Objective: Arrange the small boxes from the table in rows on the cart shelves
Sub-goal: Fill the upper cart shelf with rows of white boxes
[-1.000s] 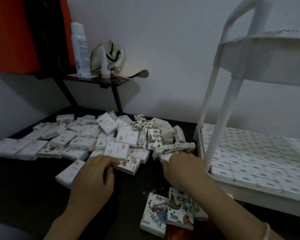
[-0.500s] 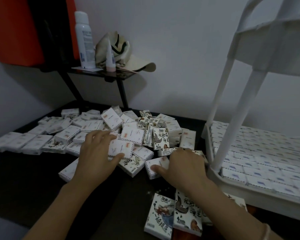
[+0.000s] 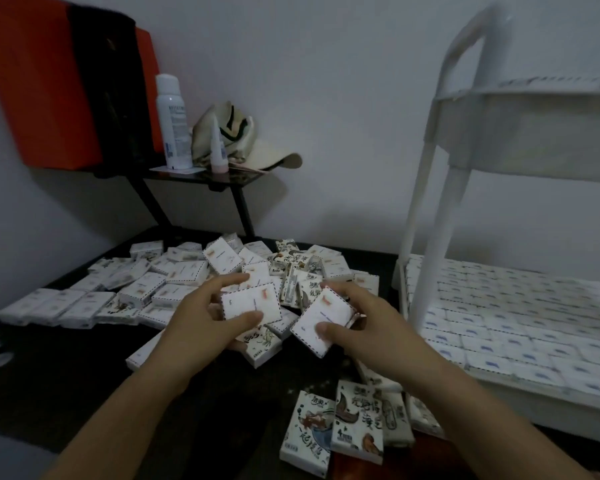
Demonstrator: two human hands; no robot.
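Two small white boxes are lifted just above the heap of small boxes (image 3: 174,282) on the dark tabletop (image 3: 66,382). The left hand (image 3: 205,327) pinches the first box (image 3: 250,303), thumb on its near edge and fingers curled over the far edge, face up with a small red mark showing. The right hand (image 3: 364,327) is clamped on the second box (image 3: 321,322), thumb pressed on its top face, fingers wrapped behind; this box is tilted, its near corner dipping toward the tabletop. The two boxes sit just beside each other, nearly touching.

The fingers' undersides and whatever lies directly beneath both boxes are hidden. Printing on the heap is too blurred to read. Near the bottom edge lie illustrated boxes (image 3: 340,431) with ink-drawn figures, partly overlapped by the right forearm.

At the right stands a white cart (image 3: 440,209); its lower shelf (image 3: 520,320) is covered with boxes in tight rows, and its upper shelf (image 3: 534,129) is cut off by the frame. Behind the heap, a small black stand (image 3: 201,176) carries a white spray can (image 3: 172,123), a small nozzle bottle (image 3: 219,147) and a beige cap (image 3: 243,140). A red and black panel (image 3: 49,81) hangs at the upper left.
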